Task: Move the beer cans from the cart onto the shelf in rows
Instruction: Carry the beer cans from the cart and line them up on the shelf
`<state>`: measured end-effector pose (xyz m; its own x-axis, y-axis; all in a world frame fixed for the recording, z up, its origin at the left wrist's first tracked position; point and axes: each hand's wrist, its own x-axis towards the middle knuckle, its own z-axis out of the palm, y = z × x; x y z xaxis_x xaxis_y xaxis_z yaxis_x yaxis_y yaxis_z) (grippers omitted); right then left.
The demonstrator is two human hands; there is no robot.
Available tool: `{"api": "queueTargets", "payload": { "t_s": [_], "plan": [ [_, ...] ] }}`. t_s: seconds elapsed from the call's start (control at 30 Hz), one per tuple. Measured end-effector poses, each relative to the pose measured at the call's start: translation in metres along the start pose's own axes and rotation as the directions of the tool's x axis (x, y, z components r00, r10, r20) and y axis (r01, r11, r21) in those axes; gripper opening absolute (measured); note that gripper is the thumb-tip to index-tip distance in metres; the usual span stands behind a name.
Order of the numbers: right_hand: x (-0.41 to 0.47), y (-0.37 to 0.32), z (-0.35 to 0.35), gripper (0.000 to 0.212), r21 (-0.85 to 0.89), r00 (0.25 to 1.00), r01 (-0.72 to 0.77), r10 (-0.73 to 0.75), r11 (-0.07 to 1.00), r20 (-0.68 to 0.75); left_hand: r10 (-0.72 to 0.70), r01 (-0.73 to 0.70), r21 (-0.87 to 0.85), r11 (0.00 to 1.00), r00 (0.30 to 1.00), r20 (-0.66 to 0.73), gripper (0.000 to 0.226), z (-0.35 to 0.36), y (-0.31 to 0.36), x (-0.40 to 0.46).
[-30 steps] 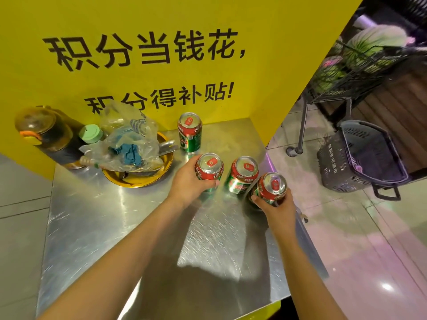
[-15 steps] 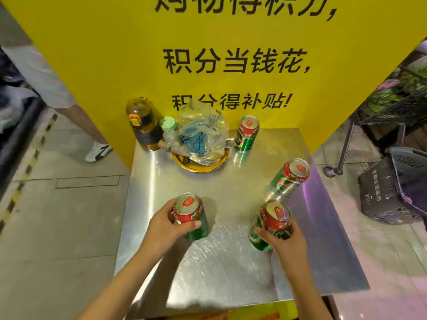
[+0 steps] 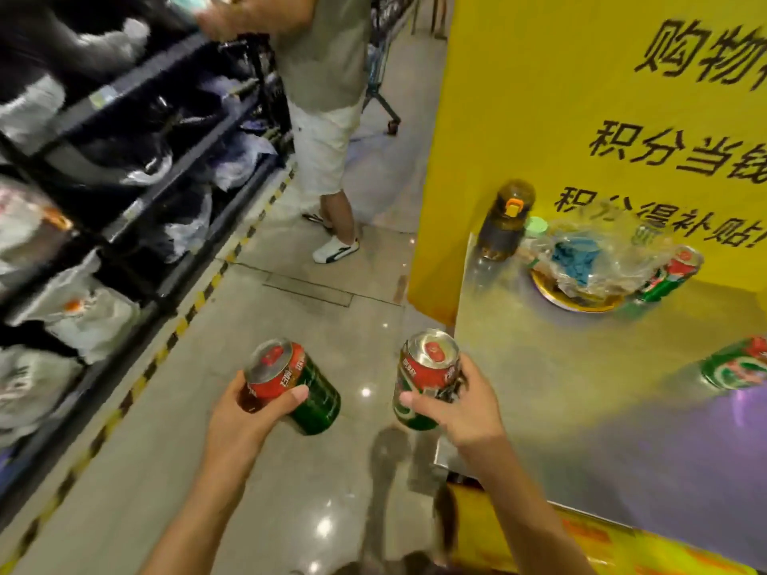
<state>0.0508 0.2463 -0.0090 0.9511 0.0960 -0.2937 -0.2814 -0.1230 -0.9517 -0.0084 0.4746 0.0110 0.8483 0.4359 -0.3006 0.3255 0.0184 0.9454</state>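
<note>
Two beer cans have just come up off the desk [image 3: 581,408] and now ride over the floor at lower centre of the frame: your left hand [image 3: 245,412] has its grip wrapped round the left can [image 3: 290,385], tilted, and your right hand [image 3: 454,402] has its grip closed on the right can [image 3: 427,381], nearly upright. You have swung left, so the dark shelf [image 3: 137,130] fills the upper left. That reads as the carry under way, with placing not yet done. Two more cans stay behind: one by the yellow panel [image 3: 672,273], one at the right edge [image 3: 738,363]. Each can is a smooth metal cylinder, red band over green, silver lid. Brushed, reflective steel tops the desk; the shelf is black framing stuffed with crinkly plastic bags [image 3: 83,317].
</note>
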Motion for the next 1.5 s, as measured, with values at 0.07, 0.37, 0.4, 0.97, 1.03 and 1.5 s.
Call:
{"api": "queueTargets", "payload": {
  "t_s": [0.07, 0.37, 0.4, 0.97, 1.03, 1.5],
  "plan": [
    [-0.008, -0.010, 0.053, 0.066, -0.023, 0.997, -0.003, 0.005, 1.000, 0.083, -0.014, 0.009, -0.050, 0.999, 0.996, -0.089, 0.051, -0.057, -0.003, -0.005],
    [-0.036, -0.046, 0.254, 0.058, -0.107, 0.899, 0.093, -0.037, 0.990, 0.437, -0.022, -0.019, -0.087, 0.996, 0.896, -0.444, 0.080, -0.263, -0.018, -0.036],
    [-0.036, -0.051, 0.270, 0.058, -0.122, 0.883, 0.113, -0.044, 0.986, 0.467, -0.017, -0.033, -0.096, 0.995, 0.878, -0.478, 0.076, -0.276, -0.018, -0.037],
    [0.138, -0.139, 0.489, 0.057, -0.102, 0.692, 0.269, -0.118, 0.958, 0.712, -0.054, -0.119, -0.192, 0.974, 0.702, -0.710, 0.036, -0.380, 0.033, 0.141],
    [0.163, -0.152, 0.510, 0.057, -0.106, 0.675, 0.269, -0.109, 0.957, 0.730, -0.072, -0.123, -0.213, 0.969, 0.685, -0.725, 0.037, -0.390, 0.043, 0.167],
    [0.278, -0.194, 0.731, 0.053, -0.127, 0.560, 0.261, -0.043, 0.957, 0.827, -0.180, -0.079, -0.283, 0.956, 0.603, -0.777, 0.063, -0.537, 0.055, 0.317]
  ]
}}
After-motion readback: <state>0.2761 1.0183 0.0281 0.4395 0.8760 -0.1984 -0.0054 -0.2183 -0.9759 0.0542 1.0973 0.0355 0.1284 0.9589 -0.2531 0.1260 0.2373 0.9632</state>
